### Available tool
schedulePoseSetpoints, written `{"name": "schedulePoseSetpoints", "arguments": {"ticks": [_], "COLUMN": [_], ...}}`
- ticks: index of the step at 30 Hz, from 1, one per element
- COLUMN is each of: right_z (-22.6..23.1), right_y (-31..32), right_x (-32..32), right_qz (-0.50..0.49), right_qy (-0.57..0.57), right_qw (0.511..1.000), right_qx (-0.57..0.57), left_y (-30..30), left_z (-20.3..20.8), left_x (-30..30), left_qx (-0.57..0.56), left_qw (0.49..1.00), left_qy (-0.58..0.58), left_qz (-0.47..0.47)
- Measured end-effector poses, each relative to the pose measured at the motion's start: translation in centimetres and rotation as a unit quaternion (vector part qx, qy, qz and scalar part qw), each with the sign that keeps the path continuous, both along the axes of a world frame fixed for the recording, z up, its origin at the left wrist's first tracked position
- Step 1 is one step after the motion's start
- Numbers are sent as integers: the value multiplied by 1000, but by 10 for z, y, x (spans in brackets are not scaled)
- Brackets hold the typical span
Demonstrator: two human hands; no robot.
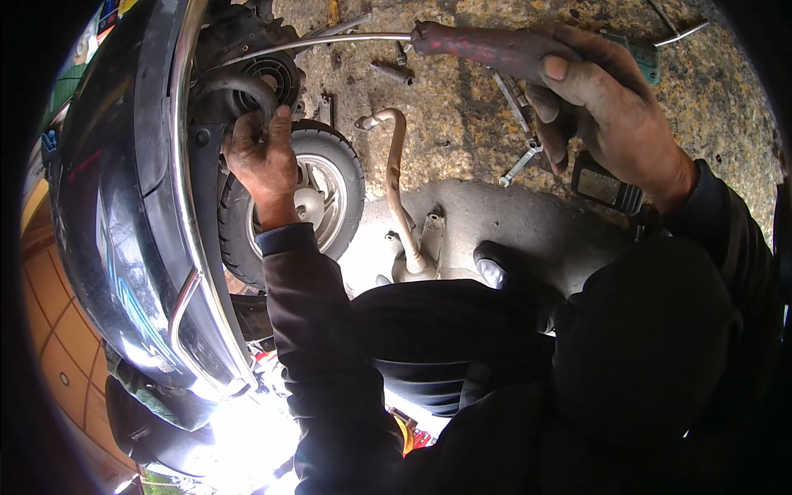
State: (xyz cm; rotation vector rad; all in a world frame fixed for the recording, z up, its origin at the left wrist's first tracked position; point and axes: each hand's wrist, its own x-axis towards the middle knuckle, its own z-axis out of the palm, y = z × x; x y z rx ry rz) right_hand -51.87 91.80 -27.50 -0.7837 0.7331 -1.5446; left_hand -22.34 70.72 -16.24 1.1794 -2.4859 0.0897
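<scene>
My right hand (615, 115) is raised at the upper right, closed round the end of a long screwdriver with a worn dark-red handle (470, 48). Its thin metal shaft (330, 39) runs left into the engine area of a dark scooter (124, 214). The tip is hidden among the parts there. My left hand (266, 165) reaches in under the body panel, thumb and fingers closed at a curved black hose (247, 85). Part of the grip is hidden. Just below and beside that hand is the rear wheel (334, 190) with its silver rim.
A rusty bent exhaust pipe (394, 165) stands on the ground beside the wheel. Wrenches (521, 163), a socket-like metal piece (390, 73) and a black rectangular lamp-like object (606, 183) lie on the stained floor. A green tool (643, 58) lies behind my right hand.
</scene>
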Motion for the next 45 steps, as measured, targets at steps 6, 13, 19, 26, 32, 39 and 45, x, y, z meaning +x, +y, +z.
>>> {"name": "schedulePoseSetpoints", "arguments": {"ticks": [6,13,19,26,32,39,45], "right_z": [-2,-5,-14,-19,-15,11,23], "right_y": [3,3,0,-6,-6,-17,-18], "right_x": [4,5,3,6,-3,-5,-4], "right_qz": [-16,-18,-33,-138,-27,-235,-227], "right_qy": [3,28,104,278,197,416,437], "right_qw": [1000,999,988,932,961,842,829], "right_qx": [-1,-30,-108,-186,-194,-249,-265], "left_y": [-1,-4,-5,2,2,3,1], "left_z": [2,-1,-2,2,0,0,0], "left_x": [1,5,5,0,-3,-3,0], "left_qx": [28,3,-9,24,37,26,37], "left_qw": [998,1000,1000,998,998,999,998], "left_qy": [-4,-7,-1,0,16,20,22], "left_qz": [55,21,-8,56,56,37,43]}}
